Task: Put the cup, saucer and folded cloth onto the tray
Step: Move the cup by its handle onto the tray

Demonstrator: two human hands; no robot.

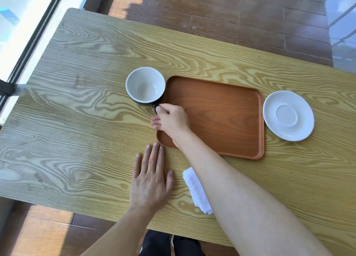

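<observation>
Right hand [170, 118] reaching across the near left corner of the tray [221, 111], fingers curled, grip pinched shut on the dark handle of the cup [145, 85]. Cup white inside, dark outside, upright on the counter [77, 120], touching the tray's left edge. Nothing on the tray but the arm over it. Saucer [288, 115] white, flat on the counter just beside the tray's right edge. Folded cloth [194, 188] white, on the counter near the front edge, partly hidden under the right forearm. Left hand [150, 178] flat on the counter, palm down, fingers spread out straight, grip wide open, holding nothing, fingertips close to the tray's near left corner.
</observation>
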